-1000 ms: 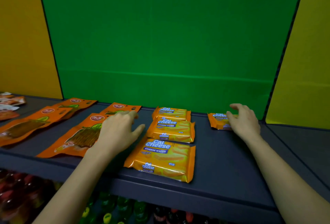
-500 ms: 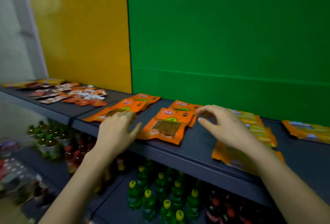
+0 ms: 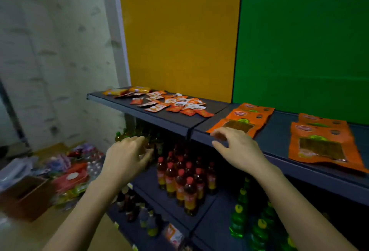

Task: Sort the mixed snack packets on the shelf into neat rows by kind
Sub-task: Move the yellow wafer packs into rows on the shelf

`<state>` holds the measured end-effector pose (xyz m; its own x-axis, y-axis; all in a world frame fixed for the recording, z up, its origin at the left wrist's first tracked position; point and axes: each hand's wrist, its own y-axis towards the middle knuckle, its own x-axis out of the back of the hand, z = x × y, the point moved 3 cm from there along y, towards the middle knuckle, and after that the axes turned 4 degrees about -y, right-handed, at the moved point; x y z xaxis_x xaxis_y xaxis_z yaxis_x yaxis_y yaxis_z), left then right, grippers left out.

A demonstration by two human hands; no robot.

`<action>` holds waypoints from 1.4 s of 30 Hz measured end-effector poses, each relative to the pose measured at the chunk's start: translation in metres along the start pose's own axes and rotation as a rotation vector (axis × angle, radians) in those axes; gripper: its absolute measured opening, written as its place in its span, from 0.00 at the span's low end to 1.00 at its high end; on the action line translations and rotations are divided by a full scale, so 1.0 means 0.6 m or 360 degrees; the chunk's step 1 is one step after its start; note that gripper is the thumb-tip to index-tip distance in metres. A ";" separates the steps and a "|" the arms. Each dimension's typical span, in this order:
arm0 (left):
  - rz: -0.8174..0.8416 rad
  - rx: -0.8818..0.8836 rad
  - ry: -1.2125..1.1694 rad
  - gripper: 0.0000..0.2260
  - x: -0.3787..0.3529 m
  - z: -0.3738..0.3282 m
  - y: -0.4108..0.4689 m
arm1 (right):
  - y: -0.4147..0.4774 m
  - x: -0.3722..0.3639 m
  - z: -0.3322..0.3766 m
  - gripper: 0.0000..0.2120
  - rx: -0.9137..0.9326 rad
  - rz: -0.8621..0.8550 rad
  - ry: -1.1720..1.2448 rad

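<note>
The view has swung left from the yellow wafer packs, both the left hand point(image 3: 127, 155) and right hand point(image 3: 238, 148) loosely open and empty, toward the unsorted heap of small orange-and-white sachets point(image 3: 175, 103) upper centre.

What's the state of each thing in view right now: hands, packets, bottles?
left hand: empty, fingers curled, off the shelf
right hand: empty, fingers spread at the shelf's front edge
small packets: loose scattered heap, unsorted
left orange pouch row: overlapped, lined up front to back
right orange pouch row: overlapped, lined up front to back
red-capped bottles: upright, capped, lower shelf
</note>
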<state>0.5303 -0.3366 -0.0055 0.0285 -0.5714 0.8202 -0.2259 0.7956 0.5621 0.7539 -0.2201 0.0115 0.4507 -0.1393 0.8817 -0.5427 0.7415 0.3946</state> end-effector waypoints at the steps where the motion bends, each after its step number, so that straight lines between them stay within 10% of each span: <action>1: 0.0006 0.0014 0.0007 0.21 0.000 0.029 -0.002 | 0.015 -0.015 0.023 0.14 0.0015 0.0010 0.0012; 42: -0.0123 0.0242 -0.0091 0.14 -0.263 0.822 0.566 | 0.830 -0.457 0.360 0.14 -0.0217 -0.0059 -0.0165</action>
<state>-0.0312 -0.0755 0.0037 -0.0029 -0.6436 0.7653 -0.3699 0.7117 0.5971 0.2070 0.0453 0.0222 0.3894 -0.2298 0.8919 -0.4227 0.8158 0.3947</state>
